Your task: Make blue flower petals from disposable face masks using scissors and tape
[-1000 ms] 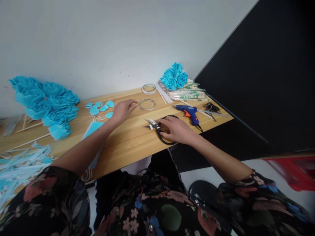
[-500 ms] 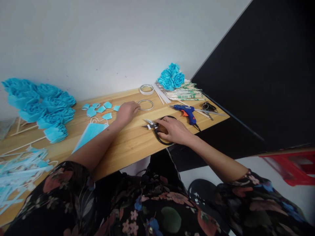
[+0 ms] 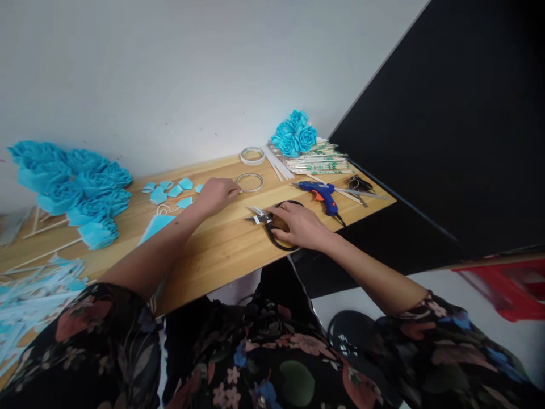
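Observation:
My right hand (image 3: pixel 300 224) is wrapped round the black handles of a pair of scissors (image 3: pixel 260 217), whose blades are slightly apart and point left above the wood. With fingertips pinched together, my left hand (image 3: pixel 218 194) is at the near left edge of a thin roll of tape (image 3: pixel 250 182). Whatever lies between those fingertips is too small to make out. Beneath my left forearm is a blue face mask (image 3: pixel 155 227), partly covered. Several cut blue pieces (image 3: pixel 159 196) lie just beyond that arm.
A wider tape roll (image 3: pixel 252 155) lies near the wall. On the right are a blue glue gun (image 3: pixel 322 195), wrapped sticks (image 3: pixel 326 162) and blue fabric flowers (image 3: pixel 294 134). More blue flowers (image 3: pixel 85 184) and mask scraps (image 3: pixel 42 289) cover the table's left end.
My left forearm has swung slightly left and covers more of the face mask. My left fingertips stay near the thin tape roll, and my right hand keeps its grip on the scissors.

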`<state>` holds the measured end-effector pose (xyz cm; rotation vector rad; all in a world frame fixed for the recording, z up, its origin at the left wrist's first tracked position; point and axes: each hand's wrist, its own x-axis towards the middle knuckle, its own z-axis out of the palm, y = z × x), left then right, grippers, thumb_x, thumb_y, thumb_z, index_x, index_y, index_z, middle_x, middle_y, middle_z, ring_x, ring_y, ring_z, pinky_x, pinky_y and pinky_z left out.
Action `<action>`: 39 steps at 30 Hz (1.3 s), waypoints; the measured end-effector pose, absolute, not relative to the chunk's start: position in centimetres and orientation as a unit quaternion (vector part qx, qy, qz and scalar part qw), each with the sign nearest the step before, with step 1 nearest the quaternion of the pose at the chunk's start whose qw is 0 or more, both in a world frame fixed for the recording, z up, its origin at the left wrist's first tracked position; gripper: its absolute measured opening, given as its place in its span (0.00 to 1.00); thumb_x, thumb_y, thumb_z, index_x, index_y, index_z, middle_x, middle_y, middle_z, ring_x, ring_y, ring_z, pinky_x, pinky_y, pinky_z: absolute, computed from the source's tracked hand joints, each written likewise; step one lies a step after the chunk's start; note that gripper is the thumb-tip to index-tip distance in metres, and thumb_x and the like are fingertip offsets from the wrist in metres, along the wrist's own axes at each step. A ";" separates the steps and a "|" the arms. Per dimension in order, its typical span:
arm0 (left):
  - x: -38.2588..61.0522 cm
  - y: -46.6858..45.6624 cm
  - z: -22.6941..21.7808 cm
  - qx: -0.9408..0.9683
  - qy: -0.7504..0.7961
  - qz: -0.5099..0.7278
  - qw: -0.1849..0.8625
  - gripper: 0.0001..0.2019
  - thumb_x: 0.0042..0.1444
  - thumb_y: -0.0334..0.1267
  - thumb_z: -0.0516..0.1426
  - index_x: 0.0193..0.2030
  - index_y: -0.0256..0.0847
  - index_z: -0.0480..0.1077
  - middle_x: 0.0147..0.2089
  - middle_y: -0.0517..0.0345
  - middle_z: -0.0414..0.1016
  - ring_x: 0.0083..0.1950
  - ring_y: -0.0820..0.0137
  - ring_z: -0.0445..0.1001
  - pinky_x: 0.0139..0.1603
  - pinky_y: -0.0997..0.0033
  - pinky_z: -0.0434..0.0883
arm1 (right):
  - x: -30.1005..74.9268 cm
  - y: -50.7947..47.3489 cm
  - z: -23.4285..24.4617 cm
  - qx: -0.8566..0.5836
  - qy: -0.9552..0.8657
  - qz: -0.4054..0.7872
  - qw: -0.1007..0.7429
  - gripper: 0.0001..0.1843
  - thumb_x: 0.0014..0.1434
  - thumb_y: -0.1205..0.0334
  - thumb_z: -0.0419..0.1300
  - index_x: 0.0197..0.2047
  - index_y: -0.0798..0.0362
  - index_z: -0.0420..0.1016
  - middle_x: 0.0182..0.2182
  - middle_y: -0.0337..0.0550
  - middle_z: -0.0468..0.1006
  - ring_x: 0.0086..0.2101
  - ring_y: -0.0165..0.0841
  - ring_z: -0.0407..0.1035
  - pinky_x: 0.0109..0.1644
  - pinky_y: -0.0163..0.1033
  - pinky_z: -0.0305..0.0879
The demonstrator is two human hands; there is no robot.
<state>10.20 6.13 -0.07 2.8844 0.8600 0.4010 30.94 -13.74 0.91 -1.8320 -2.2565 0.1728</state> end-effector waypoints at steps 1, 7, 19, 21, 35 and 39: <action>10.2 6.2 0.1 0.948 0.286 0.125 0.058 0.19 0.65 0.42 0.49 0.39 0.43 0.82 0.42 0.49 0.83 0.44 0.58 0.78 0.43 0.62 0.68 | 30.9 -13.7 0.9 -0.625 -0.770 0.058 0.116 0.28 0.62 0.54 0.62 0.64 0.49 0.70 0.43 0.50 0.75 0.44 0.42 0.70 0.44 0.40 0.62; 9.6 4.7 1.6 0.889 0.374 0.223 0.141 0.23 0.66 0.44 0.51 0.63 0.42 0.72 0.42 0.53 0.83 0.39 0.63 0.77 0.39 0.67 0.67 | 30.9 -13.7 0.9 -0.628 -0.767 0.062 0.116 0.28 0.62 0.54 0.62 0.64 0.50 0.71 0.44 0.50 0.76 0.44 0.42 0.71 0.45 0.40 0.62; 8.4 -3.4 0.9 0.967 0.189 0.168 0.040 0.12 0.68 0.45 0.55 0.42 0.43 0.78 0.39 0.51 0.81 0.42 0.60 0.77 0.41 0.63 0.65 | 29.2 -14.1 2.6 -0.661 -0.745 0.038 0.077 0.28 0.63 0.51 0.60 0.64 0.50 0.71 0.49 0.51 0.79 0.47 0.44 0.73 0.44 0.40 0.63; 8.3 -3.3 0.4 0.968 0.187 0.168 0.022 0.12 0.68 0.43 0.54 0.41 0.42 0.77 0.38 0.52 0.81 0.42 0.61 0.77 0.41 0.63 0.65 | 29.0 -14.2 2.8 -0.660 -0.747 0.038 0.069 0.28 0.64 0.50 0.60 0.65 0.50 0.70 0.50 0.51 0.79 0.48 0.44 0.73 0.45 0.40 0.63; 8.8 -2.7 0.4 0.926 0.278 0.183 0.181 0.07 0.59 0.34 0.56 0.35 0.39 0.75 0.32 0.55 0.78 0.32 0.67 0.73 0.34 0.68 0.63 | 28.9 -13.7 3.1 -0.651 -0.756 0.057 0.047 0.27 0.64 0.51 0.59 0.64 0.47 0.71 0.49 0.50 0.79 0.47 0.43 0.73 0.42 0.39 0.61; 8.6 0.2 1.3 0.827 0.356 0.284 0.330 0.07 0.57 0.37 0.56 0.33 0.38 0.73 0.29 0.58 0.75 0.29 0.71 0.69 0.31 0.72 0.62 | 29.6 -13.3 2.2 -0.630 -0.772 0.046 0.064 0.26 0.64 0.53 0.60 0.64 0.47 0.72 0.47 0.51 0.78 0.47 0.43 0.72 0.45 0.40 0.61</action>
